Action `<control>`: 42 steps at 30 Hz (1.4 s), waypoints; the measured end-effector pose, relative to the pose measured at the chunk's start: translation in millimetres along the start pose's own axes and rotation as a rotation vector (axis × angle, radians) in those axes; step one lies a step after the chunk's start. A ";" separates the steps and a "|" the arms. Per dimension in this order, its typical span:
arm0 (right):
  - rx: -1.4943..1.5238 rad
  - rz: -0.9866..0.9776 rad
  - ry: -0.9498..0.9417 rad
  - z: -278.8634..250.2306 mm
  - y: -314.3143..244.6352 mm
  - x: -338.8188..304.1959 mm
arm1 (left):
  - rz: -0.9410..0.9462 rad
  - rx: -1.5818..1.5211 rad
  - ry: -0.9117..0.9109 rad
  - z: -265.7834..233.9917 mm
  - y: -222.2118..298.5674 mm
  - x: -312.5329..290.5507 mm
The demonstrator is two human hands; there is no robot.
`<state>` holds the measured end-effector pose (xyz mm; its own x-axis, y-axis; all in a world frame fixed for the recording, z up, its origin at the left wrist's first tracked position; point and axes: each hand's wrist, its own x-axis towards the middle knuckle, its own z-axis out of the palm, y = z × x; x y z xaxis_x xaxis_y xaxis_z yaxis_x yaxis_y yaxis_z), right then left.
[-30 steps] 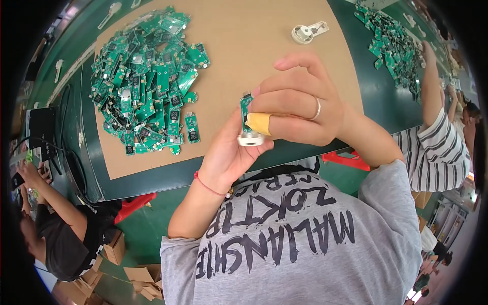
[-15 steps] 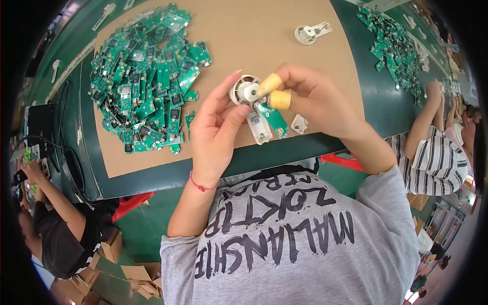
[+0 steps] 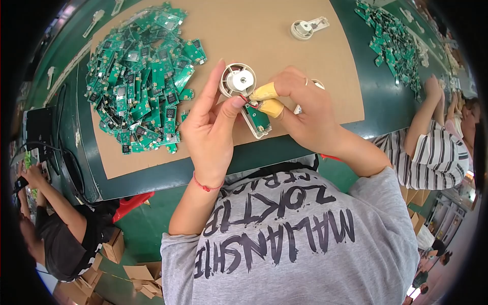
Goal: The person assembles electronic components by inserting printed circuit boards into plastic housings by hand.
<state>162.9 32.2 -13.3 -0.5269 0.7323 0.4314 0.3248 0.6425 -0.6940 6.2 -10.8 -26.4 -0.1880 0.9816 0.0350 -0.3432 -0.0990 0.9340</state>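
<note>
The left hand (image 3: 208,127) is holding a white fan casing (image 3: 238,81), its fingers curving behind the round end and its thumb pressing near the neck. The handle is slanting down between the two hands, with a green circuit board (image 3: 260,119) lying along it, just left of the right thumb. The right hand (image 3: 311,109) is keeping thumb and forefinger, both wearing yellow finger covers (image 3: 265,91), narrowly together at the neck. Dark red wires (image 3: 244,98) are showing beside the left thumb tip; whether the right fingertips are gripping them cannot be told. Well left of the fingers, a heap of green boards (image 3: 137,84) is covering part of a cardboard sheet (image 3: 254,35). Beyond the right fingers, a second fan casing (image 3: 303,28) is resting on that sheet, while a red bracelet (image 3: 206,188) is circling the left wrist.
</note>
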 end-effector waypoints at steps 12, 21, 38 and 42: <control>-0.009 -0.090 0.080 9.6 4.1 -2.0 | -0.014 0.025 0.018 1.0 3.1 -2.2; 0.214 0.384 -0.003 1.2 -13.4 7.9 | 0.006 -0.012 0.022 6.0 4.9 1.9; -0.380 0.620 -0.141 -31.0 177.0 234.6 | 0.050 0.140 0.034 5.0 1.8 28.5; -0.682 0.475 -0.065 -31.0 237.1 269.3 | 0.060 0.223 -0.018 0.4 -1.5 36.7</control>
<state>122.3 388.7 -43.9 -0.2508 0.9590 0.1323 0.9176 0.2790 -0.2832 0.1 25.4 -26.3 -0.1843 0.9781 0.0971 -0.1198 -0.1204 0.9855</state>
